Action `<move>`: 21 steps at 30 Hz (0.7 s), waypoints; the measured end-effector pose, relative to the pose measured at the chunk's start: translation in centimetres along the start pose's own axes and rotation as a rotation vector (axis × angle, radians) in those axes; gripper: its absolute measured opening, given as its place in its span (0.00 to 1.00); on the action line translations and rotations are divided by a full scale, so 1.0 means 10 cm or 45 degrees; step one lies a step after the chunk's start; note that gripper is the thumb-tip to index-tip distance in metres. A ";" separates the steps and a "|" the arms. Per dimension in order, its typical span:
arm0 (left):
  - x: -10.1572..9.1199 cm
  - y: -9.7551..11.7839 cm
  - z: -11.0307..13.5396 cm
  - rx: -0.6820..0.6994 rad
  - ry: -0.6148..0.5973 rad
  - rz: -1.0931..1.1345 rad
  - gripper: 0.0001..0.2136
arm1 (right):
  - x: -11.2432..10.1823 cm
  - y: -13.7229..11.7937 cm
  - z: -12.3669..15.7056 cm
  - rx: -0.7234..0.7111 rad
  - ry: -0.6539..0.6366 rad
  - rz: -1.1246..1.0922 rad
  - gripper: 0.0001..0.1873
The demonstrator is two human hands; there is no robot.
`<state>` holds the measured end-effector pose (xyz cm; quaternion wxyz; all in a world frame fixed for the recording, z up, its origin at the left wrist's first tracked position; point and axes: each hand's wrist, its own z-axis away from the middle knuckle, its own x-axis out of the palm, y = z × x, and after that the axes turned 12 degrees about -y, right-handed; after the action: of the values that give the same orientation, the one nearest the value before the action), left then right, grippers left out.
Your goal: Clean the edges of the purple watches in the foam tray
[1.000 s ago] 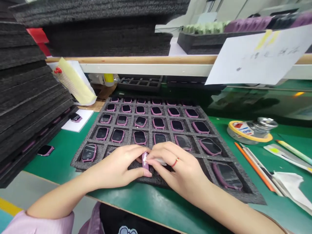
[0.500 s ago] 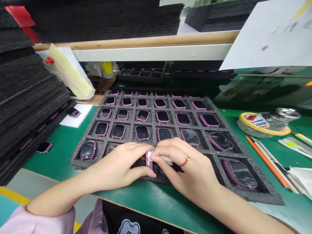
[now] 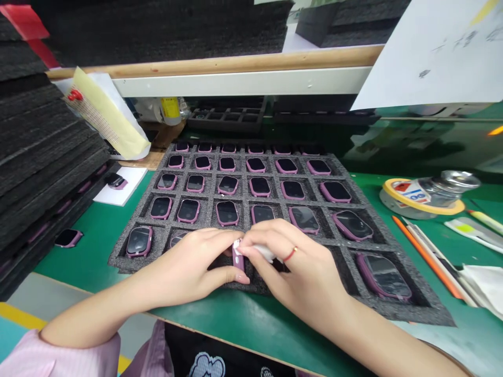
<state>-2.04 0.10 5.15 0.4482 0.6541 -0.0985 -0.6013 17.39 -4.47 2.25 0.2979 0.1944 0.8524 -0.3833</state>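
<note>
At the far left rises a stack of dark foam trays, coarse and layered at the edges, and just beside it on the smooth green bench lies a loose watch, with a second watch resting on a flat white pad. Next comes the grey foam tray, matte and grainy, its squared compartments holding rows of purple-framed watches with glossy dark faces; whether these have been worked on cannot be told. Over its near edge, the left hand is curled, thumb below and fingers above, pinching a purple watch case on edge so its narrow, rounded side shows. Against that side's upper end the right hand, a red band on one finger, presses a soft white wad between closed fingertips. Work on this piece looks to be in progress rather than finished: the wad is touching it, and pale marks show on the side, though whether they are residue or part of the case is unclear. Farther right stand a round container with a yellow rim and shiny metal top, a slim orange stick and a crumpled white sheet.
</note>
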 end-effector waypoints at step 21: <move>0.02 -0.01 0.01 -0.024 0.031 0.001 0.09 | 0.04 -0.07 0.01 0.253 -0.054 -0.320 0.09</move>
<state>-2.11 -0.05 4.94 0.4556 0.6571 -0.0877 -0.5941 16.68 -4.91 2.31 0.2447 0.1067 0.8214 -0.5040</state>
